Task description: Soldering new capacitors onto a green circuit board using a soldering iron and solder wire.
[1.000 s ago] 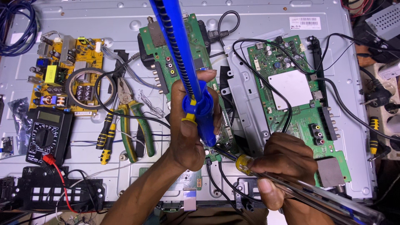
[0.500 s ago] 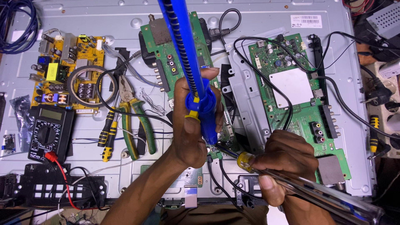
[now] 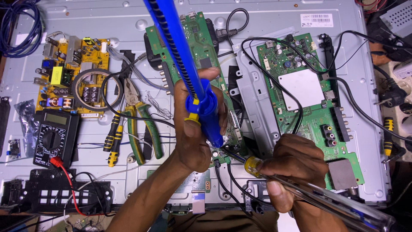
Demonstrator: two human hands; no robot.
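Observation:
My left hand [image 3: 195,133] grips a long blue desoldering pump [image 3: 184,64], held upright with its nozzle down on the lower end of a green circuit board [image 3: 195,41]. My right hand [image 3: 294,169] holds a soldering iron [image 3: 309,193] with a clear handle and yellow collar. Its dark tip reaches left to the same spot on the board, just under the pump's nozzle. Both hands work over the metal back panel [image 3: 257,13] of a flat screen.
A second green board [image 3: 300,90] lies to the right with black cables across it. On the left are a yellow power board [image 3: 64,77], a tape roll [image 3: 92,88], green-handled pliers [image 3: 143,124], a yellow-black tool [image 3: 112,137] and a black multimeter [image 3: 53,137].
The view has shifted slightly and the pump has tilted a little. Both hands stay at the same spot on the board.

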